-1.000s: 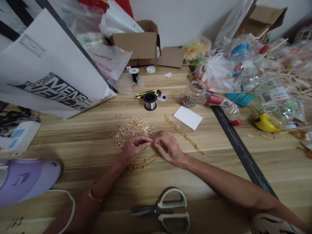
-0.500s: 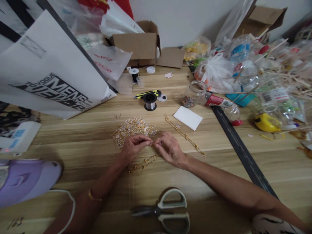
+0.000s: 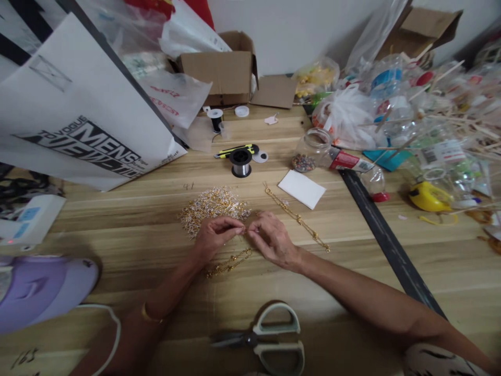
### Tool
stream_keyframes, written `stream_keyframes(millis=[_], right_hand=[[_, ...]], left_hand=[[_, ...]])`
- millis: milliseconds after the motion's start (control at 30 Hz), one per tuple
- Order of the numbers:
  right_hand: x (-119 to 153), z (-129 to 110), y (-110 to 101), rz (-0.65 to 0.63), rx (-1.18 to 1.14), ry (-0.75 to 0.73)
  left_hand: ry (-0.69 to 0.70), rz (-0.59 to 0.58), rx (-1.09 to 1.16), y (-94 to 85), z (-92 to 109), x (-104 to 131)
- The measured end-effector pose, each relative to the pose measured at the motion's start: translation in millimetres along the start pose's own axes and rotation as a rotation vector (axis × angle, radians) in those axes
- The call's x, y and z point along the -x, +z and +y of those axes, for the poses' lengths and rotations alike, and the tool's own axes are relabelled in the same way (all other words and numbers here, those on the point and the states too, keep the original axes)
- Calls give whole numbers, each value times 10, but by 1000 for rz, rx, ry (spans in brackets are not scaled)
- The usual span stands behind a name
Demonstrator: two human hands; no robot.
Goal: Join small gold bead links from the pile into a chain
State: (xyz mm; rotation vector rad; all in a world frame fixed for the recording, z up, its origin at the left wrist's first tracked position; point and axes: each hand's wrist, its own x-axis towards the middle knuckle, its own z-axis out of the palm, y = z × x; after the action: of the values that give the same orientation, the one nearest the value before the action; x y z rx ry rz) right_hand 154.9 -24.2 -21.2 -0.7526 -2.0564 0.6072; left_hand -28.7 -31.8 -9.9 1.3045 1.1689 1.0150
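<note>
My left hand (image 3: 214,236) and my right hand (image 3: 274,239) meet fingertip to fingertip above the wooden table. Both are closed in a pinch, and whatever lies between the fingertips is too small to make out. Just behind my left hand spreads a pile of small gold and silver jewelry pieces (image 3: 211,206). A gold beaded chain (image 3: 229,263) lies in front of the hands, close to my left wrist. Another gold chain (image 3: 299,220) stretches out beyond my right hand, beside a folded white paper (image 3: 302,189).
Scissors (image 3: 258,338) lie at the front. Farther back are a wire spool (image 3: 241,163), a yellow cutter (image 3: 235,151) and a jar of beads (image 3: 311,151). A paper bag (image 3: 86,115) and purple iron (image 3: 47,292) stand left; plastic bottles (image 3: 391,109) and a tape measure (image 3: 429,197) are right.
</note>
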Motion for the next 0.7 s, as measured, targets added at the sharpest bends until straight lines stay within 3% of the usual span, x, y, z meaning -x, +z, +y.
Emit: stream_keyframes(millis=[700], right_hand=[[-2,-1,-6,-39,-8,18]], left_hand=[[11,-30,-1,23,-8,2]])
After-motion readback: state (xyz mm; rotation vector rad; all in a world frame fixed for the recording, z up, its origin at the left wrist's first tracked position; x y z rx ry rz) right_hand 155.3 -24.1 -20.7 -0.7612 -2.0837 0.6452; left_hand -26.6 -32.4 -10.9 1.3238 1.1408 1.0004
